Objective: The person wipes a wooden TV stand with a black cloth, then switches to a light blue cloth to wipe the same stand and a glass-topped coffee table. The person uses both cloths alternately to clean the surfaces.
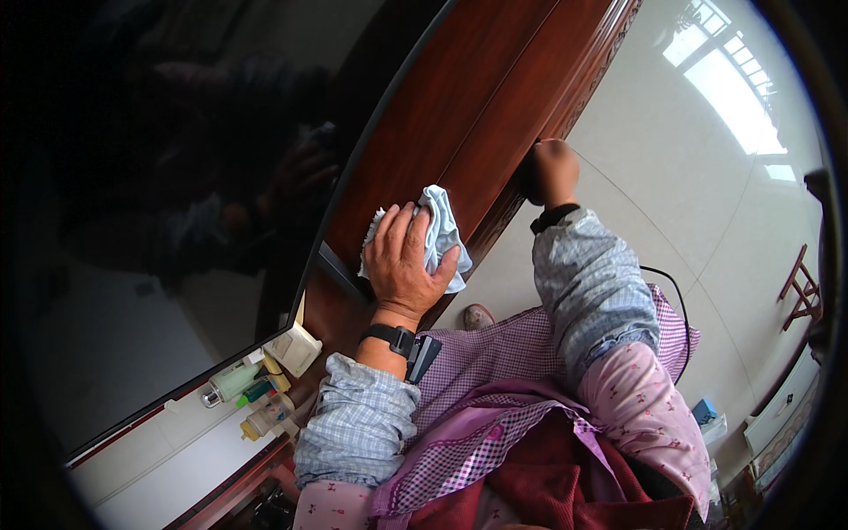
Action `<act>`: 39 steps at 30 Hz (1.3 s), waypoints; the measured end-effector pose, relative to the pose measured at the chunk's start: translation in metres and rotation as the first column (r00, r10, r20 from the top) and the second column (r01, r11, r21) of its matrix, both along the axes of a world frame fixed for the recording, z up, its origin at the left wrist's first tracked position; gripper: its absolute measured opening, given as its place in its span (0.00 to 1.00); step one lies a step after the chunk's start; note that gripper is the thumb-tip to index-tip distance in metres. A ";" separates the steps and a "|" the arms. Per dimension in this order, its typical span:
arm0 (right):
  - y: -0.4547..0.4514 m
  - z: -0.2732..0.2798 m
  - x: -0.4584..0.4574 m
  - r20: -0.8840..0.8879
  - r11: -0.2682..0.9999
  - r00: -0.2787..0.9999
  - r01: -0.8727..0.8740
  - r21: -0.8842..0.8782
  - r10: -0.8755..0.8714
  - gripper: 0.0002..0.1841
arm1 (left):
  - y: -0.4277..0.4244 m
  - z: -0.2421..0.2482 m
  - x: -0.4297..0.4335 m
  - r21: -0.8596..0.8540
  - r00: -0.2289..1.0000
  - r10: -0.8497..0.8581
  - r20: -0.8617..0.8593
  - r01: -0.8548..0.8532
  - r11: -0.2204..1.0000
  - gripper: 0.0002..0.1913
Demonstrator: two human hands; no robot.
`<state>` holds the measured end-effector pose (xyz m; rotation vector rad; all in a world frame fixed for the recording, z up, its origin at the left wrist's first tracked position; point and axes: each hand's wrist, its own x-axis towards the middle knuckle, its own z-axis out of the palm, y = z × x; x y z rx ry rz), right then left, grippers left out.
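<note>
My left hand (405, 265) lies over a crumpled light blue cloth (442, 228), holding it against the reddish-brown wooden cabinet top (464, 132). The cloth has a frayed edge and bulges out between the thumb and fingers. Just left of that hand rises the large dark glossy screen (199, 165) of a television, which reflects an arm and a hand. My right hand (556, 169) is at the cabinet's carved front edge, its fingers curled and blurred. Something dark shows beside it; whether the hand grips anything is hidden.
Below the screen, a small white box (295, 348), a pale green flask (232, 383) and a yellow-capped bottle (268, 416) stand close together. Glossy floor tiles (649, 199) spread to the right, with a wooden stool (800, 288) farther off. A black cable (682, 298) loops beside my right sleeve.
</note>
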<state>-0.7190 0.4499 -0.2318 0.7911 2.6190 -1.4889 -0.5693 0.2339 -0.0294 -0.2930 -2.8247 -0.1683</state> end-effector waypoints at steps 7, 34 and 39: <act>-0.028 0.011 0.049 0.113 0.996 0.990 -0.073 -0.058 0.079 0.12 | 0.001 0.000 0.001 -0.007 1.000 0.007 0.010 -0.007 1.000 0.33; -0.032 0.025 0.064 0.113 0.978 0.994 0.028 -0.207 -0.004 0.12 | 0.000 0.000 0.003 -0.035 1.000 -0.001 0.010 0.001 0.999 0.33; -0.018 0.022 0.028 0.016 0.985 0.997 0.072 -0.155 -0.070 0.11 | 0.001 0.002 0.003 -0.040 1.000 -0.006 0.014 0.006 0.999 0.32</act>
